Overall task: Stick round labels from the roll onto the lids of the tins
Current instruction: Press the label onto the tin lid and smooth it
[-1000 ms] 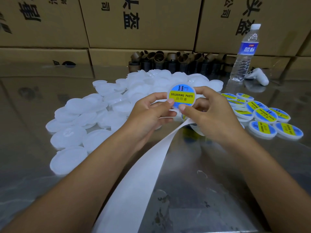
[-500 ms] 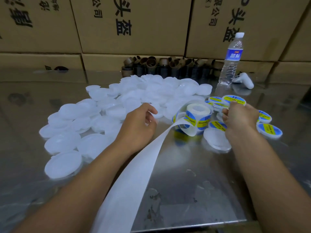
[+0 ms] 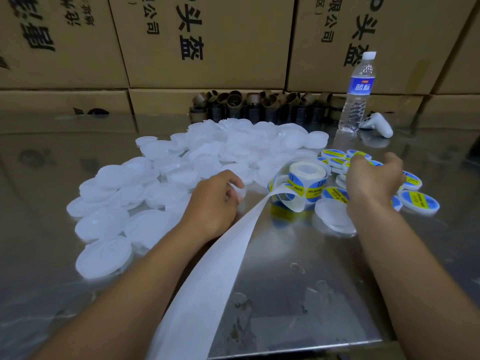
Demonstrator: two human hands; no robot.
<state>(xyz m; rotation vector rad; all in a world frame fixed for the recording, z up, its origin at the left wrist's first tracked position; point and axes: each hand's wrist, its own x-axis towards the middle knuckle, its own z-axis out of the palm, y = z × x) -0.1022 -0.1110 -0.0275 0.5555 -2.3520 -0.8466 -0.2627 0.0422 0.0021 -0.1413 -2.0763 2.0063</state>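
- The label roll [image 3: 307, 178] was seen standing on its side near the middle of the table [image 3: 298, 294], between the two hands. "PASTE" and "SOLDERING" could be read on its blue and yellow labels.
- An emptied backing strip [image 3: 207, 276] was trailed from the roll toward the near edge, passing between the forearms.
- A white tin [image 3: 240, 192] was held in the curled fingers of the left hand [image 3: 211, 203], at the edge of the heap of unlabelled tins [image 3: 155, 175].
- The right hand [image 3: 374, 181] was held over the labelled tins [image 3: 419, 202], fingers bent downward. Whether anything was gripped could not be told.
- One bare tin [image 3: 335, 216] was left lying just beside the labelled ones.
- Judged risks:
  - The loose strip could be snagged by a forearm, so that the roll would be dragged or tipped.
  - A label could be laid off-centre or creased if it were pressed down before being lined up on the lid.
  - The bare tin on the right could be taken for a finished one.
  - The heap could be set sliding if a tin were pulled from low in it.
- Behind the heap, a row of cardboard cores [image 3: 259, 105], a water bottle [image 3: 357, 94] with a blue label in Chinese characters, and a white controller [image 3: 378, 124] were noted.
- Large black Chinese characters, among them "头盔", were printed on the cardboard boxes [image 3: 207, 40] stacked at the back.
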